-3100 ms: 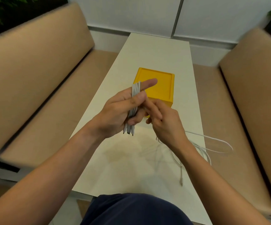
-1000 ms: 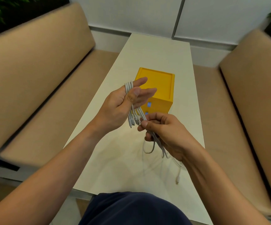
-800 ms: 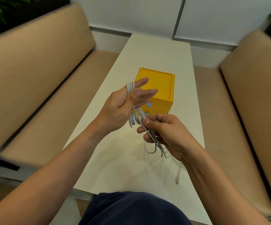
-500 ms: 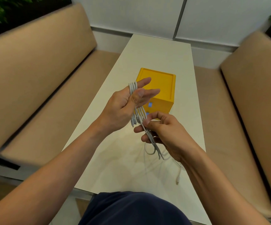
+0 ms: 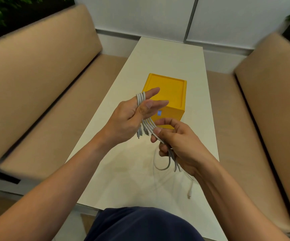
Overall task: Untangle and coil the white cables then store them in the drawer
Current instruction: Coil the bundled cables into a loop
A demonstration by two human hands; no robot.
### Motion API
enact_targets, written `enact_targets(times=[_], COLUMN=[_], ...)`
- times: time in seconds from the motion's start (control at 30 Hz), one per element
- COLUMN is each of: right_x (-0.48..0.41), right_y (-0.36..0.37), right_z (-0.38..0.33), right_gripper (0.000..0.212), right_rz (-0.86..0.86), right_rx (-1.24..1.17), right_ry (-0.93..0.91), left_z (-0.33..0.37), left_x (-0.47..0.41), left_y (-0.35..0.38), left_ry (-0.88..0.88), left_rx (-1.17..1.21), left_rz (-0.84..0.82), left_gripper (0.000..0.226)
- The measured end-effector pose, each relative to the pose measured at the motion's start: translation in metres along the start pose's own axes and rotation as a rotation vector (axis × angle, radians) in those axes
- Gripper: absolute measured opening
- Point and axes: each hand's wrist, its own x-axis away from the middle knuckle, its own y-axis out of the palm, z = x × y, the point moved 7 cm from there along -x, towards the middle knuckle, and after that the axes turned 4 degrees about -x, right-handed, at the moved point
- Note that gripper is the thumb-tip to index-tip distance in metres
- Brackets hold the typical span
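Currently, the white cables [image 5: 140,99] lie in several loops over the straightened fingers of the left hand [image 5: 127,119], and its thumb pins them against those fingers. A few plug ends [image 5: 141,132] hang just below that palm. From there the strands slant down into the right hand [image 5: 179,145], whose thumb and curled forefinger pinch them while the other fingers close round the bundle. A slack loop droops under the right hand, and one thin tail with a connector [image 5: 190,195] trails down toward the white table [image 5: 166,54]. Both hands are raised above the table, in front of a yellow box [image 5: 171,92] that stands on it. This may be the drawer unit, though the hands hide most of its front. Tan benches [image 5: 41,87] flank the table.
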Motion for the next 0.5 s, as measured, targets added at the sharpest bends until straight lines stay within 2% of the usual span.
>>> enact_targets(times=[0.27, 0.37, 0.43, 0.5], right_x=[0.014, 0.019, 0.02, 0.018], right_y=[0.004, -0.001, -0.007, -0.011], right_z=[-0.015, -0.017, -0.02, -0.024], right_gripper=[0.02, 0.036, 0.047, 0.047], right_rz=[-0.036, -0.096, -0.111, -0.079], right_rx=[0.04, 0.141, 0.448, 0.983], right_ry=[-0.01, 0.032, -0.004, -0.098], left_z=[0.002, 0.0, -0.003, -0.01], left_x=[-0.001, -0.001, 0.002, 0.006], left_y=[0.005, 0.006, 0.014, 0.027], left_ry=[0.101, 0.052, 0.017, -0.016], left_rx=[-0.601, -0.711, -0.756, -0.791], left_rz=[-0.105, -0.166, -0.259, -0.372], left_gripper=[0.048, 0.056, 0.057, 0.047])
